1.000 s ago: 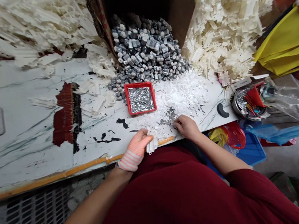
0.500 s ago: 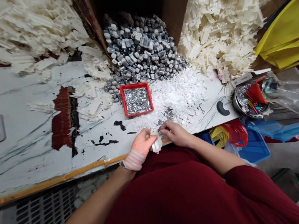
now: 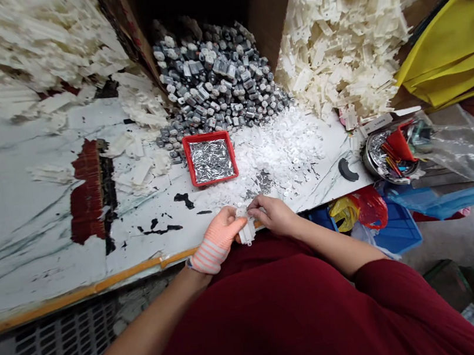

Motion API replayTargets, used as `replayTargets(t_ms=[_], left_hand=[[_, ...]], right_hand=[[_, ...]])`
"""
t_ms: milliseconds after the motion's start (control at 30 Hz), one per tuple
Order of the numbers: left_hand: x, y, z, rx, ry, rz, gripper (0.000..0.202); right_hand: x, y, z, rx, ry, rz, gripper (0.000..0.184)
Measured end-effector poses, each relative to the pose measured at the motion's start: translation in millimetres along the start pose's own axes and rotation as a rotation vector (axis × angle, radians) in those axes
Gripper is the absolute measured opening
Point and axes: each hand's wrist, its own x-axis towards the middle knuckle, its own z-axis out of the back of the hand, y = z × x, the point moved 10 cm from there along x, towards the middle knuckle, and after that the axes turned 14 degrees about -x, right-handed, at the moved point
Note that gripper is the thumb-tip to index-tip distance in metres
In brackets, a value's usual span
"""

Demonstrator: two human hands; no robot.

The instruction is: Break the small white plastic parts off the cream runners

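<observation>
My left hand (image 3: 216, 239), in an orange striped glove, is closed around a small white plastic part (image 3: 245, 231) at the table's front edge. My bare right hand (image 3: 272, 215) pinches at the top of that same part, fingers pressed together; what its fingertips hold is too small to make out. Just beyond the hands lie a scatter of small white plastic pieces (image 3: 286, 146) and a few loose metal bits (image 3: 264, 181). A red tray (image 3: 210, 159) full of small shiny metal pins sits a little farther back.
A pile of grey metal parts (image 3: 218, 94) spills from a cardboard box (image 3: 268, 15). Heaps of cream plastic parts (image 3: 345, 37) flank it on both sides. A round tin with tools (image 3: 388, 158), plastic bags and a blue crate (image 3: 400, 227) stand at the right.
My right hand came back from the scattered pieces on the table to the white part in my left hand. The view shifted slightly to the right.
</observation>
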Motion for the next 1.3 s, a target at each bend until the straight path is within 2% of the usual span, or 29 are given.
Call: replayTargets(t_ms=[433, 600, 733, 800, 833, 900, 1000, 1067, 1133, 1200, 1300], left_hand=[[-6, -6, -9.1, -0.024, 0.001, 0.017, 0.027], [-3, -5, -11.2, -0.018, 0.002, 0.008, 0.026], [0, -6, -11.1, 0.002, -0.015, -0.019, 0.024], [1, -3, -11.0, -0.009, -0.012, -0.007, 0.025], [2, -1, -11.2, -0.015, -0.005, 0.002, 0.025], [3, 1, -10.0, -0.008, -0.004, 0.01, 0.025], [6, 0, -6.0, 0.028, -0.03, -0.015, 0.023], [7, -1, -6.5, 0.037, -0.031, -0.022, 0.023], [8, 0, -9.3, 0.035, -0.025, -0.014, 0.024], [8, 0, -12.1, 0.045, -0.025, 0.002, 0.024], [5, -3, -16.3, 0.109, -0.017, 0.005, 0.023]], right_hand=[[-5, -8, -1, 0.049, -0.027, -0.034, 0.009], [-7, -13, 0, 0.144, -0.047, -0.042, 0.014], [-8, -14, -3, 0.055, -0.051, -0.041, 0.014], [-7, -16, -4, 0.06, -0.024, 0.006, 0.017], [-7, -19, -1, 0.049, -0.034, 0.031, 0.018], [-7, -37, 15, -0.077, -0.131, 0.016, 0.019], [-9, -75, 41, -0.416, -0.297, -0.138, 0.022], [-8, -87, 45, -0.521, -0.306, -0.177, 0.023], [-7, -85, 44, -0.468, -0.319, -0.16, 0.021], [-7, -74, 41, -0.27, -0.337, -0.135, 0.019], [-6, -41, 23, 0.038, -0.227, -0.049, 0.015]])
